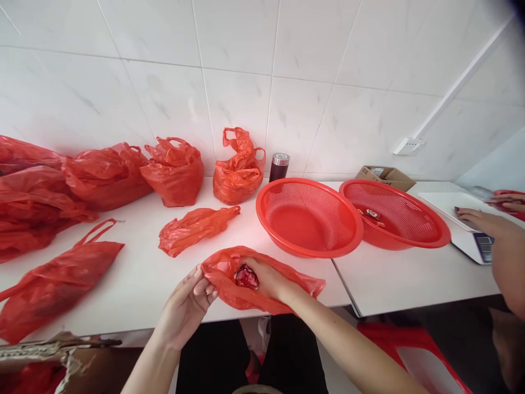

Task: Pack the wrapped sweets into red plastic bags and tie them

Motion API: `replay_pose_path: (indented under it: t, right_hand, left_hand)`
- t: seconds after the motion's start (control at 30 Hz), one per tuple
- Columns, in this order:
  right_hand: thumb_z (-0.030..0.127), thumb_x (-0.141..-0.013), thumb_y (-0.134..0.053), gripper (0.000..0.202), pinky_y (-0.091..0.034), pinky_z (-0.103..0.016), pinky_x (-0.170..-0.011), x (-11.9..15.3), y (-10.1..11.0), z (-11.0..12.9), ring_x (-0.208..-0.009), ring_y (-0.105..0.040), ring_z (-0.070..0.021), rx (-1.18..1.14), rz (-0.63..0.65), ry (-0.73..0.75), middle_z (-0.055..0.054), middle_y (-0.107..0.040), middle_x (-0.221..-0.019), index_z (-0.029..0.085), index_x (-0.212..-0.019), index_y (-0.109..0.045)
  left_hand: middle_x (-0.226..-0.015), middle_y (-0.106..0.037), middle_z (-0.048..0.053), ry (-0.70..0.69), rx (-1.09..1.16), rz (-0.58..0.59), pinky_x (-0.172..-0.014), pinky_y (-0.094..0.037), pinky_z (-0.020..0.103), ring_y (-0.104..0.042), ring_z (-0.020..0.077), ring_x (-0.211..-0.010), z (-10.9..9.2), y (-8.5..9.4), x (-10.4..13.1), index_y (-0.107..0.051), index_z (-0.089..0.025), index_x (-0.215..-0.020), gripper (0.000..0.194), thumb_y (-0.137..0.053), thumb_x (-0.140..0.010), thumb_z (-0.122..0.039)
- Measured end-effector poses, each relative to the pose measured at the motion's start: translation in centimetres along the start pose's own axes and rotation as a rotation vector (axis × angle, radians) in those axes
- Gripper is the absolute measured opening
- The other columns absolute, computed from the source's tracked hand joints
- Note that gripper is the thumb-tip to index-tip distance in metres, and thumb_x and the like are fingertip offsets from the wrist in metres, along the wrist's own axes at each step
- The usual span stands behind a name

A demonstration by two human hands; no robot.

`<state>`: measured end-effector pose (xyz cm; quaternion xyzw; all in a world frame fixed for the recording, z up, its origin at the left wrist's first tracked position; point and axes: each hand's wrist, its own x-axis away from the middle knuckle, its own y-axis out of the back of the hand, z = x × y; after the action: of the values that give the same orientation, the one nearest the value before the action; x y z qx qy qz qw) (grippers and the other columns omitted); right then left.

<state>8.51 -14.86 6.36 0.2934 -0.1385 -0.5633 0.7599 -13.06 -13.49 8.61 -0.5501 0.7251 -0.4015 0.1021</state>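
A red plastic bag [238,298] lies at the table's front edge before me, its mouth held apart. My left hand [189,300] pinches the bag's rim on the left with thumb and fingers. Reaching into the mouth, my right hand [262,276] has its fingers round a small dark red wrapped packet [246,277]; the exact kind of packet is not clear. Part of that hand is hidden by the bag's film. Behind the bag lies a flat, crumpled red plastic bag [197,230]. To the right of it stands a red perforated basket [303,224] with nothing visible inside.
Another red basket [410,219] holds a few small packets [372,214]. Filled red bags [174,172] line the wall, near a dark tumbler [279,167]. At right, a co-worker's hand [478,219] is over a white scale [471,246]. A cardboard box [90,366] stands front left.
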Motion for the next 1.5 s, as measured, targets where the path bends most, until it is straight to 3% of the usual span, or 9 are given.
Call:
replay_pose_path:
  t: [0.2, 0.4, 0.53, 0.63, 0.77, 0.93, 1.17, 1.33, 1.5]
  right_hand:
    - [0.005, -0.081, -0.049, 0.050, -0.046, -0.035, -0.094, 0.6, 2.1, 2.0, -0.113, -0.058, -0.0194, 0.102, -0.067, -0.006, -0.005, -0.061, -0.125, 0.027, -0.126, -0.050]
    - [0.026, -0.091, -0.052, 0.031, -0.046, -0.033, -0.095, 2.7, 3.1, 3.1, -0.110, -0.059, -0.0176, -0.069, -0.203, -0.100, -0.003, -0.061, -0.121, 0.028, -0.122, -0.051]
    - [0.025, -0.090, -0.049, 0.036, -0.048, -0.036, -0.094, 4.9, 3.4, 2.1, -0.107, -0.061, -0.0186, -0.026, -0.262, -0.236, -0.005, -0.062, -0.119, 0.026, -0.126, -0.048]
    - [0.015, -0.085, -0.051, 0.049, -0.045, -0.038, -0.098, 5.6, 3.0, 1.1, -0.116, -0.057, -0.0206, 0.069, -0.275, -0.277, -0.009, -0.058, -0.128, 0.023, -0.133, -0.043]
    - [0.017, -0.082, -0.057, 0.062, -0.043, -0.044, -0.102, 5.9, 2.4, 1.1, -0.126, -0.049, -0.0261, 0.206, -0.243, -0.274, -0.013, -0.050, -0.137, 0.020, -0.140, -0.037]
    - [0.020, -0.090, -0.051, 0.034, -0.044, -0.039, -0.103, 8.0, 3.8, 2.5, -0.117, -0.055, -0.0201, 0.285, -0.415, -0.072, -0.006, -0.060, -0.124, 0.027, -0.124, -0.053]
    - [0.031, -0.088, -0.056, 0.017, -0.051, -0.043, -0.090, 12.3, 5.2, 0.1, -0.109, -0.056, -0.0249, 0.427, -0.814, -0.168, -0.011, -0.054, -0.119, 0.023, -0.103, -0.059]
    - [0.029, -0.088, -0.054, 0.015, -0.055, -0.033, -0.075, 12.6, 4.6, 0.0, -0.088, -0.062, -0.0179, 0.178, -0.735, -0.270, -0.007, -0.058, -0.105, 0.022, -0.101, -0.053]
    - [0.029, -0.086, -0.059, 0.015, -0.054, -0.029, -0.072, 10.5, 9.8, 4.9, -0.084, -0.064, -0.0160, -0.026, -0.675, -0.147, -0.003, -0.064, -0.095, 0.022, -0.100, -0.057]
  left_hand:
    - [-0.064, -0.048, -0.005, -0.102, -0.192, -0.116, -0.066, -0.051, 0.023, -0.049, 0.0089, -0.063, -0.1, 1.6, 0.1, -0.057, -0.018, -0.074, 0.025, -0.072, -0.076, -0.037]
    - [-0.075, -0.050, -0.002, -0.303, -0.570, -0.257, -0.067, -0.048, 0.024, -0.050, 0.0131, -0.072, 0.1, 1.7, 0.1, -0.053, -0.020, -0.078, 0.030, -0.064, -0.078, -0.048]
    - [-0.098, -0.054, 0.003, -0.721, -1.001, -0.347, -0.092, -0.044, 0.037, -0.054, 0.0204, -0.096, 0.0, -0.3, 1.5, -0.052, -0.024, -0.097, 0.023, -0.058, -0.083, -0.040]
    - [-0.122, -0.048, 0.009, -1.002, -1.383, -0.270, -0.105, -0.032, 0.046, -0.044, 0.0279, -0.121, 0.5, -2.8, 2.4, -0.056, -0.025, -0.098, 0.018, -0.060, -0.083, -0.035]
    - [-0.147, -0.032, 0.011, -0.919, -1.772, -0.272, -0.108, -0.020, 0.059, -0.023, 0.0392, -0.138, 2.1, -4.1, 1.1, -0.065, -0.025, -0.091, 0.021, -0.069, -0.075, -0.038]
    - [-0.152, -0.029, 0.012, -0.697, -1.988, -0.245, -0.103, -0.025, 0.064, -0.020, 0.0446, -0.139, 2.7, -1.0, -1.1, -0.070, -0.025, -0.092, 0.022, -0.071, -0.072, -0.035]
    - [-0.147, -0.038, 0.009, -0.605, -1.604, -0.038, -0.099, -0.044, 0.046, -0.046, 0.0321, -0.127, 0.5, 0.5, 0.9, -0.071, -0.023, -0.087, 0.028, -0.055, -0.086, -0.045]
    - [-0.142, -0.046, 0.008, -0.641, -1.235, -0.013, -0.109, -0.035, 0.044, -0.042, 0.0287, -0.131, -1.3, -1.4, 2.6, -0.065, -0.020, -0.081, 0.025, -0.059, -0.085, -0.044]
    - [-0.129, -0.058, 0.008, -0.643, -0.939, -0.050, -0.099, -0.044, 0.037, -0.054, 0.0241, -0.117, -5.5, -5.0, 2.1, -0.070, -0.022, -0.100, 0.029, -0.069, -0.078, -0.041]
